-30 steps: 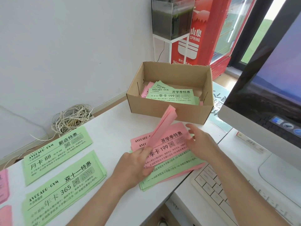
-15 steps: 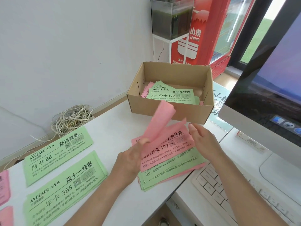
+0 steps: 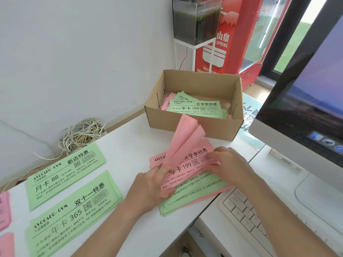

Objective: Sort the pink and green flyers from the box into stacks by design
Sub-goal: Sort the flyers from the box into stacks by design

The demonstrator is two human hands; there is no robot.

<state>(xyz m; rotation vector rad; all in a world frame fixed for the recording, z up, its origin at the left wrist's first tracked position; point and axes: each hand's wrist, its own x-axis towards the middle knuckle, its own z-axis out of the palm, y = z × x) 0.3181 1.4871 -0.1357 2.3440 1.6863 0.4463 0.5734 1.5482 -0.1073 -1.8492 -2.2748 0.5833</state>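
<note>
A mixed pile of pink and green flyers (image 3: 193,182) lies on the white desk in front of the cardboard box (image 3: 194,127). My left hand (image 3: 150,186) pinches several pink flyers (image 3: 183,140) by their left end, so that they fan upward toward the box. My right hand (image 3: 226,166) lies over the right end of the pile, its fingertips pinching the top pink flyer. More green and pink flyers (image 3: 196,108) lie inside the box. Two green stacks sit to the left: one marked 88 (image 3: 65,173), one marked 365 (image 3: 74,214).
Pink flyers (image 3: 4,210) show at the left edge. A tangle of cord (image 3: 81,134) lies by the wall. A monitor (image 3: 306,108) and a white keyboard (image 3: 246,216) stand at the right. Behind the box are a red cooler (image 3: 232,34) and a tank on a stand.
My left hand has lifted more pink flyers, which now fan apart near the box. My right hand has come down from above the pile onto the top pink flyer.
</note>
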